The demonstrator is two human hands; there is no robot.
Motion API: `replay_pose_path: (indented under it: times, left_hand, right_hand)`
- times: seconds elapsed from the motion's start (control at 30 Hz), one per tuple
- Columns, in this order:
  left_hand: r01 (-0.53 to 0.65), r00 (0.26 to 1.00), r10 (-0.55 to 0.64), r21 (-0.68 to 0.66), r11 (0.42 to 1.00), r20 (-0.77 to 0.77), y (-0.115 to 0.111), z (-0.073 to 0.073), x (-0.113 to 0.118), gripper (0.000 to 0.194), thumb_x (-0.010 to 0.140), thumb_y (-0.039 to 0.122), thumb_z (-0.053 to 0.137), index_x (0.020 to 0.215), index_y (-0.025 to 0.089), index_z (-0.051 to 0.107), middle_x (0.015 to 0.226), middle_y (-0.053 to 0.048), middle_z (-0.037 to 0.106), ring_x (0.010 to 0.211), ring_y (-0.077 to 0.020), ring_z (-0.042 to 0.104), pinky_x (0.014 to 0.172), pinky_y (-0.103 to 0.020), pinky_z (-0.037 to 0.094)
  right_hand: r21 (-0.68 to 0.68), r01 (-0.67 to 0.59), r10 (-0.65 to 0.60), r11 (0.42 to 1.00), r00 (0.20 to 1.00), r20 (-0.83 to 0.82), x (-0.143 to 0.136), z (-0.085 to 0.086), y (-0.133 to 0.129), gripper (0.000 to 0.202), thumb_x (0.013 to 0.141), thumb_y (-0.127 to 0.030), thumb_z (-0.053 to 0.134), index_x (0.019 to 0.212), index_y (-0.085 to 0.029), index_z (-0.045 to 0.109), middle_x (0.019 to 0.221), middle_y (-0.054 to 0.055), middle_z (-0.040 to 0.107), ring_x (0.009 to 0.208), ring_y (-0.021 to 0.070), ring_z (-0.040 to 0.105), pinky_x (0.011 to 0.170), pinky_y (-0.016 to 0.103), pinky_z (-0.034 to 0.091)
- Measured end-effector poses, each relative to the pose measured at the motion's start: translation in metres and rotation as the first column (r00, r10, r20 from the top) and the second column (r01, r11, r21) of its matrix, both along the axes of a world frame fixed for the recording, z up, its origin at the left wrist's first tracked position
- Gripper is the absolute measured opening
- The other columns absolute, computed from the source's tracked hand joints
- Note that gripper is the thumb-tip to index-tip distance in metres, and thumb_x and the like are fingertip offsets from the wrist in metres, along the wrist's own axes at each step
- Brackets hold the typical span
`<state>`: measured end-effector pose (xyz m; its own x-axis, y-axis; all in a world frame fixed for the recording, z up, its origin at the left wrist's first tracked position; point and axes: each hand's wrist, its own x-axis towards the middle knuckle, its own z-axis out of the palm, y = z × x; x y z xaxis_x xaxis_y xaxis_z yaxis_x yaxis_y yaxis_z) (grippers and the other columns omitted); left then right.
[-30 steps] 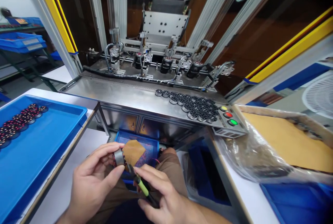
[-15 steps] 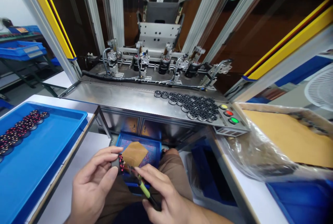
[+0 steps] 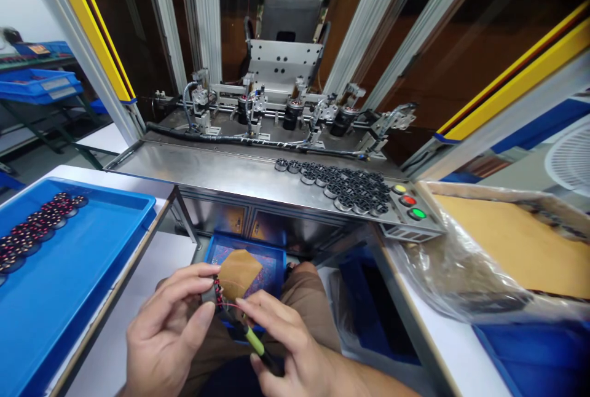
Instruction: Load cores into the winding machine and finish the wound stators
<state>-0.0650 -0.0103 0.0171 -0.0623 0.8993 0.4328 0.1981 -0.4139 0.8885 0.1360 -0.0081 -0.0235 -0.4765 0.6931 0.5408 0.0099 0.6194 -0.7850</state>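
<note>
My left hand (image 3: 168, 329) is closed around a small motor stator (image 3: 212, 292), a dark ring with red and copper windings facing right. In my right hand (image 3: 295, 341) is a pair of wire cutters (image 3: 255, 343) with green and black handles, its jaws pointing up-left beside the stator. A thin red wire (image 3: 232, 305) runs from the stator toward my right fingertips; whether the jaws touch it I cannot tell. Below the hands stands a blue bin (image 3: 276, 255) with wire scraps and a piece of brown card (image 3: 239, 271).
On the left, a blue tray (image 3: 106, 212) holds rows of wound stators (image 3: 39, 225). Bare stators (image 3: 350, 185) cover the right of the metal ledge (image 3: 216, 169), near coloured buttons (image 3: 408, 200). A winding machine (image 3: 290, 102) stands behind; a plastic-lined carton (image 3: 507, 231) sits right.
A thin red wire now shows stretched between the stator and my right fingers. The cutters have shifted slightly down, and the view has moved a little.
</note>
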Motion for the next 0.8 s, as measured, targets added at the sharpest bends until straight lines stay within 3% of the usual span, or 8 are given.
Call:
replay_pose_path:
  times: [0.17,0.27,0.4,0.57,0.7,0.8]
  left_hand:
    - [0.007,1.0,-0.007,0.002,1.0,-0.025,-0.002,-0.0009,-0.002,0.026,0.086,0.011,0.066,0.103,0.03,0.071,0.112,-0.001,0.074,0.108,-0.0174,0.068,0.094,-0.026,0.056]
    - [0.009,1.0,-0.009,0.002,1.0,-0.013,-0.0017,-0.0011,-0.0015,0.027,0.085,0.011,0.066,0.103,0.03,0.071,0.112,0.0,0.075,0.108,-0.017,0.068,0.093,-0.026,0.056]
    - [0.005,1.0,-0.005,0.038,0.999,0.006,0.0,-0.0002,-0.001,0.027,0.083,0.01,0.067,0.101,0.029,0.072,0.108,0.0,0.076,0.103,-0.0161,0.069,0.09,-0.024,0.057]
    - [0.003,1.0,-0.003,0.047,0.999,-0.015,-0.0017,0.001,0.0001,0.027,0.082,0.01,0.068,0.1,0.029,0.073,0.108,0.0,0.076,0.102,-0.0172,0.069,0.09,-0.026,0.057]
    - [-0.044,0.998,0.043,0.011,0.999,0.049,-0.0046,0.0018,0.0049,0.021,0.083,0.013,0.068,0.096,0.029,0.074,0.106,0.001,0.076,0.102,-0.0172,0.069,0.091,-0.025,0.056]
    - [-0.037,0.999,0.036,0.02,0.999,0.033,-0.0043,0.0021,0.0054,0.022,0.082,0.013,0.068,0.095,0.029,0.075,0.105,0.001,0.076,0.101,-0.0173,0.07,0.09,-0.025,0.056]
  right_hand:
    - [0.028,-0.005,0.005,1.0,1.0,0.005,-0.0009,-0.005,-0.0001,0.086,0.065,-0.007,0.053,0.148,-0.022,0.041,0.091,0.007,0.063,0.073,0.0189,0.059,0.06,0.029,0.05]
    - [-0.008,0.002,-0.002,1.0,1.0,-0.004,-0.0004,-0.0059,-0.0026,0.083,0.068,-0.007,0.052,0.148,-0.026,0.041,0.082,0.004,0.063,0.068,0.0184,0.059,0.059,0.029,0.049]
    - [-0.044,0.08,-0.08,0.996,0.997,0.022,-0.0008,-0.0059,-0.0064,0.081,0.071,-0.008,0.054,0.148,-0.026,0.04,0.094,0.007,0.066,0.081,0.0214,0.065,0.07,0.031,0.055]
    - [0.009,0.049,-0.049,0.999,0.999,-0.001,-0.004,-0.0078,-0.0051,0.089,0.066,-0.008,0.056,0.152,-0.024,0.034,0.115,0.013,0.064,0.1,0.0252,0.065,0.084,0.037,0.057]
    - [0.002,0.045,-0.045,0.999,0.999,-0.013,-0.0072,-0.0044,-0.0008,0.09,0.065,-0.007,0.056,0.151,-0.025,0.035,0.114,0.013,0.064,0.096,0.0237,0.064,0.081,0.036,0.057]
    - [0.029,0.065,-0.064,0.997,0.997,-0.039,-0.0099,-0.0015,0.0003,0.085,0.067,-0.009,0.056,0.149,-0.023,0.04,0.101,0.01,0.065,0.082,0.0208,0.063,0.069,0.032,0.056]
